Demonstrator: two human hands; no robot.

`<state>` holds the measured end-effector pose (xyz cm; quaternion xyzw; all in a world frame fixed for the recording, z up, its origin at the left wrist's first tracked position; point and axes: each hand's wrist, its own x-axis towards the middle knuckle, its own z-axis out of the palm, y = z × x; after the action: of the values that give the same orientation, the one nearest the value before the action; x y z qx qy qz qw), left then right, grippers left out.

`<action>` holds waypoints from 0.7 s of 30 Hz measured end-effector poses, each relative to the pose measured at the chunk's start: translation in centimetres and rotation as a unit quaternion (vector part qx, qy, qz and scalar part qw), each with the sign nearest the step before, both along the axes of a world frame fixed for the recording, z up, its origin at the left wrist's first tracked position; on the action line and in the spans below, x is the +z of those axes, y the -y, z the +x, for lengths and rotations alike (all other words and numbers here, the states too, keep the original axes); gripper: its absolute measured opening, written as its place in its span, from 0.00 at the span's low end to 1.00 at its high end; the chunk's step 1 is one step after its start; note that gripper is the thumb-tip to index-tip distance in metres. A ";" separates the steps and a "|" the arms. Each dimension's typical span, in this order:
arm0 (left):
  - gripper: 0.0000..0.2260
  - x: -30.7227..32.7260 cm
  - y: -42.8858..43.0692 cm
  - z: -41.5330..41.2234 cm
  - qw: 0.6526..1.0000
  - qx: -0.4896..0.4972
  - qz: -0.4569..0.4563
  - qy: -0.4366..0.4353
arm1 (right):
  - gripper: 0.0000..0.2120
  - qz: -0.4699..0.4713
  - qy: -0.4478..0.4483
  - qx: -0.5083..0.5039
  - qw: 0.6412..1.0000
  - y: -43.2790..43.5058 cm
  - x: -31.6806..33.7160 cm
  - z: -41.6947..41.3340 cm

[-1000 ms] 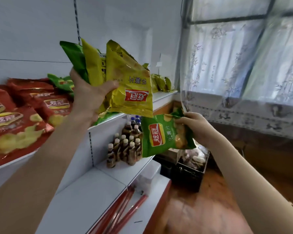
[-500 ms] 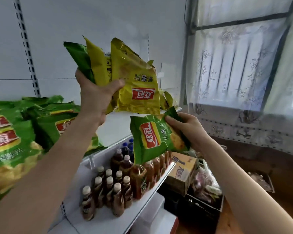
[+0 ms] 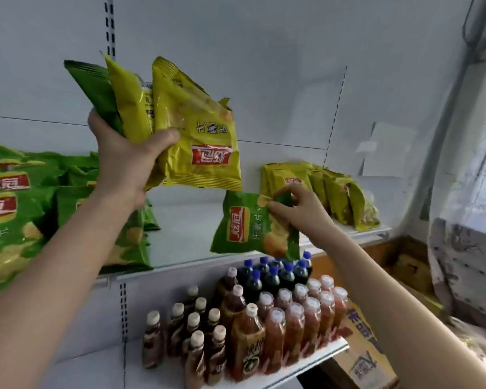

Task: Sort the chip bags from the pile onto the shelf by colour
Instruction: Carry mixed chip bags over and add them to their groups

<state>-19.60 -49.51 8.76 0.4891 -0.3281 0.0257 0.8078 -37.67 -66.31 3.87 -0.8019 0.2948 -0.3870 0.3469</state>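
Pinching the green chip bag (image 3: 253,228) by its top corner, my right hand (image 3: 300,211) holds it over the bare middle of the shelf (image 3: 185,237), between the green pile (image 3: 17,214) at left and the yellow row (image 3: 334,192) at right. Dropped from so thin a pinch, it could slide off the front edge onto the bottles (image 3: 264,313), or settle nearer the yellows. My left hand (image 3: 124,164), raised on an outstretched arm, clamps a fan of three bags (image 3: 199,136), thumb across the front one.
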 end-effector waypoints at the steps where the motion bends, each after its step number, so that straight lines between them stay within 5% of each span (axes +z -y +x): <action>1: 0.36 0.0 -0.5 0.1 1.000 0.021 -0.001 0.000 | 0.07 -0.033 -0.024 0.002 0.999 0.5 0.0 0.8; 5: 0.35 0.7 -2.9 1.7 0.994 0.105 0.009 -0.022 | 0.10 -0.076 -0.041 0.007 0.996 2.2 0.5 4.6; 13: 0.33 1.0 -5.8 5.5 0.983 0.169 -0.001 -0.071 | 0.16 0.156 0.034 0.136 0.978 4.3 -1.1 15.2; 21: 0.32 1.2 -5.5 7.8 0.982 0.174 -0.001 -0.072 | 0.19 0.096 0.019 0.143 0.985 6.1 -3.3 23.2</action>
<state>-11.76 -43.97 9.96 0.5385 -0.1786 0.1306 0.8130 -14.50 -72.46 0.61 -0.7913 0.2061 -0.3180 0.4799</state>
